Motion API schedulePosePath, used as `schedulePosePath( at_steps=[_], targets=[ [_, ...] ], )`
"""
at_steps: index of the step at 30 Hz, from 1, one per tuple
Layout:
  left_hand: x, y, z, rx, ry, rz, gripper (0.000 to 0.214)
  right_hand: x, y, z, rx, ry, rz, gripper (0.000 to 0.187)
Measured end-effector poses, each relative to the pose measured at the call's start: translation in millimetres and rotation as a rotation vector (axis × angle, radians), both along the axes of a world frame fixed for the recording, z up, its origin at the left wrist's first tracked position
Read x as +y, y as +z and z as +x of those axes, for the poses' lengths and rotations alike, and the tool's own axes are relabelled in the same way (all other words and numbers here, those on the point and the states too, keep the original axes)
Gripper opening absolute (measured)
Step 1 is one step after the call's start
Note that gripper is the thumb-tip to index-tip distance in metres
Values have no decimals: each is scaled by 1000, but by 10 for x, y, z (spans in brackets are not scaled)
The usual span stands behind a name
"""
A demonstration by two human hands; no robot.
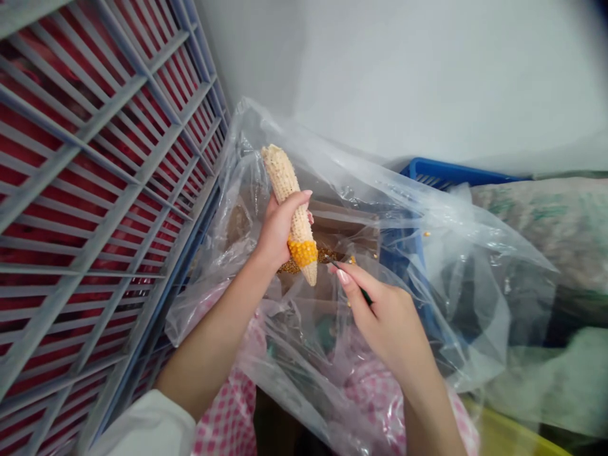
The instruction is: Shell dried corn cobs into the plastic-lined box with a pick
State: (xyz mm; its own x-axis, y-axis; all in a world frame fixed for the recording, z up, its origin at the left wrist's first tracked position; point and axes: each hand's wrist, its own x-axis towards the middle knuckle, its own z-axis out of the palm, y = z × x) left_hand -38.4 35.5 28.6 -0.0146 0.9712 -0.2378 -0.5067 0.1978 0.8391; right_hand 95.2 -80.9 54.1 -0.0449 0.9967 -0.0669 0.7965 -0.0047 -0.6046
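Observation:
My left hand (280, 231) is closed round a corn cob (292, 202), held tilted with its tip up. Most of the cob is stripped bare and pale; a band of yellow kernels (303, 252) remains near its lower end. My right hand (387, 316) is closed on a thin dark tool (339, 266) whose point reaches toward the kernels just right of the cob. Both hands are over a large clear plastic bag (427, 272) that lines a brown box. Loose kernels (327, 254) lie inside it.
A grey plastic crate grid (95, 190) with red contents behind it stands at the left. A blue crate (441, 172) sits behind the bag against a white wall. A green patterned sack (546, 221) is at the right. Pink checked fabric (228, 424) covers my lap.

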Motion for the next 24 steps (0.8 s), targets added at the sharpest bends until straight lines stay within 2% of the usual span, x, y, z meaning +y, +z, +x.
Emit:
schedulePosePath(
  at_steps=[4, 8, 10, 15, 24],
  targets=[
    [-8, -1, 23, 48, 11, 2, 25, 5, -35, -38, -93, 39, 18, 28],
    [-25, 3, 41, 105, 37, 14, 26, 45, -82, -19, -173, -43, 238, 25],
    [-27, 2, 41, 128, 47, 35, 27, 54, -88, -7, -144, -93, 285, 25],
    [-21, -13, 40, 134, 53, 31, 27, 32, -61, -11, 69, -57, 149, 23],
    [-109, 12, 110, 173, -26, 62, 29, 31, -49, -43, -5, -44, 93, 24]
  ],
)
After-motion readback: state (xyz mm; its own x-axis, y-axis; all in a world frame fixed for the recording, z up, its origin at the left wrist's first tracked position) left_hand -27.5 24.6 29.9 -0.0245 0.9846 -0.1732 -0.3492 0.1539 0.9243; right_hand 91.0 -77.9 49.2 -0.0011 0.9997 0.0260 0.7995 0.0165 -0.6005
